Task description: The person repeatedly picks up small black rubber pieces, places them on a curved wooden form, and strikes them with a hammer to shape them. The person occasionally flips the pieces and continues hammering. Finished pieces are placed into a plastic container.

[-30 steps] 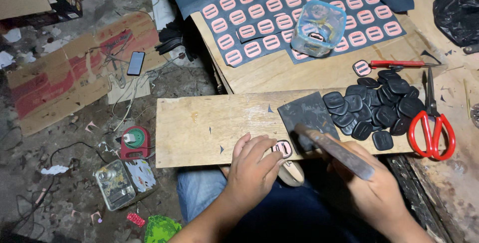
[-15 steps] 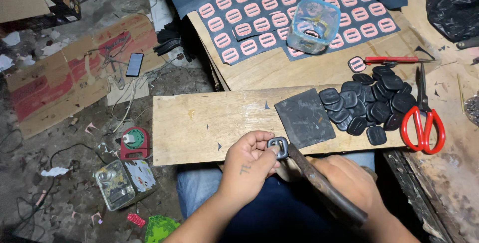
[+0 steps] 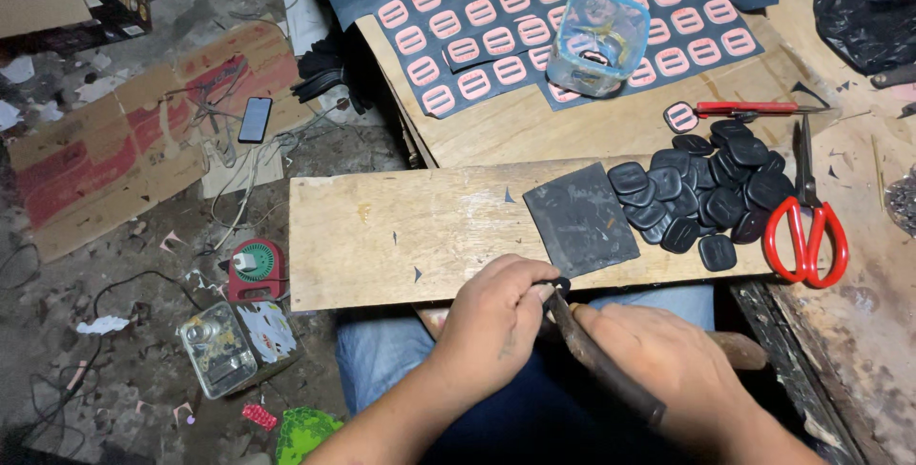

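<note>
while both hands work just below the near edge of a wooden board (image 3: 401,236), the left hand (image 3: 491,317) pinches a small dark piece (image 3: 556,286) between closed fingers at that edge. the right hand (image 3: 668,360) is wrapped tight around a dark, rusty blade (image 3: 596,355) whose tip meets the piece. on the board lie a dark square sheet (image 3: 579,220) and, beside it, a pile of black pads (image 3: 706,193). red scissors (image 3: 806,227) rest to the right.
</note>
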